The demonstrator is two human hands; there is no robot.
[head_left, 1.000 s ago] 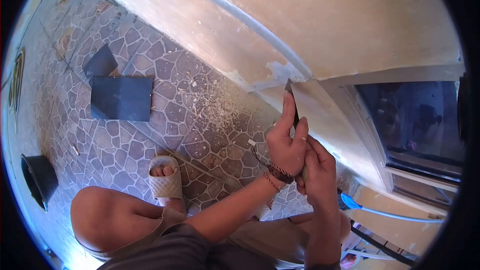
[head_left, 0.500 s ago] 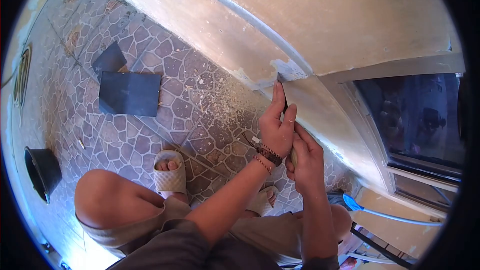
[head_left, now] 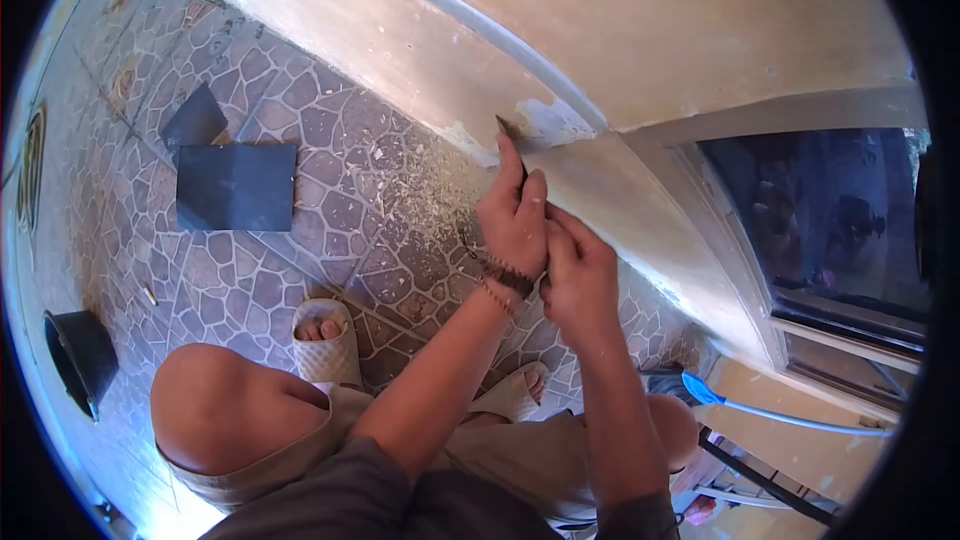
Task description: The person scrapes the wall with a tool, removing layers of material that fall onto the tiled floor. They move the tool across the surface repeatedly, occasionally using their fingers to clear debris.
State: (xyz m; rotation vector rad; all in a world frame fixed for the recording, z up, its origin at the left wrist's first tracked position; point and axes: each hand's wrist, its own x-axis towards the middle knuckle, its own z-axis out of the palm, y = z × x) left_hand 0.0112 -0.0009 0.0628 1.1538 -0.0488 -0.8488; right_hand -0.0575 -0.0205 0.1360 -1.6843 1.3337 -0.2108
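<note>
I squat close to a beige wall with patches of scraped paint. Both hands hold a scraper whose dark blade tip touches the wall at a bare grey patch. My left hand, with woven bracelets on the wrist, lies flat along the blade, its fingers pressing it to the wall. Just below and behind it, my right hand is closed around the handle, which is hidden in the fist.
Paint flakes litter the stone-pattern floor below the wall. Two dark sheets lie on the floor at left. A black bucket stands at far left. A window is at right, a blue-ended tool below it.
Both hands and the scraper have moved leftward and up along the wall, onto the bare patch. The grip is the same.
</note>
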